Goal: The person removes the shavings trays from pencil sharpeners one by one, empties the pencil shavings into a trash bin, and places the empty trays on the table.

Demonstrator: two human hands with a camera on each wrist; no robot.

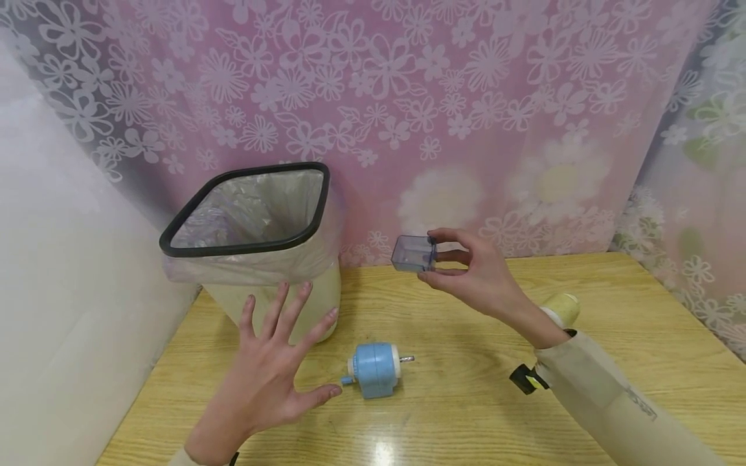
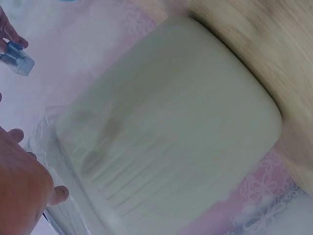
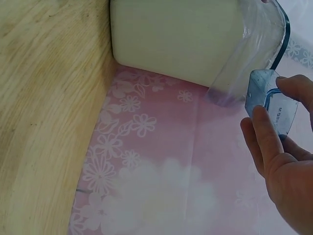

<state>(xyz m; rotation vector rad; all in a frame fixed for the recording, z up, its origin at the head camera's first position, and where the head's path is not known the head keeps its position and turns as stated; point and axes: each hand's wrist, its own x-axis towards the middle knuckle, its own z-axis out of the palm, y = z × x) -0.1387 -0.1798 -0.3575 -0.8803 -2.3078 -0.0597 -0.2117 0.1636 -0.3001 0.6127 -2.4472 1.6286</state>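
Note:
My right hand (image 1: 486, 275) pinches a small clear bluish plastic shavings box (image 1: 412, 253) between thumb and fingers, held up above the back of the table. Some lettering shows on the box (image 3: 279, 110) in the right wrist view, and I see no shavings inside. With fingers spread, my left hand (image 1: 271, 372) hovers in front of the bin, holding nothing. To the right of its thumb lies a blue and white hand-crank pencil sharpener (image 1: 375, 370). A short metal rod sticks out of the sharpener's right side.
A cream trash bin (image 1: 323, 291) with a black rim and a clear liner stands at the back left. Partly behind my right wrist lies a pale yellow cylinder (image 1: 564, 307). A pink flowered curtain (image 1: 373, 129) hangs along the back of the wooden table (image 1: 466, 414).

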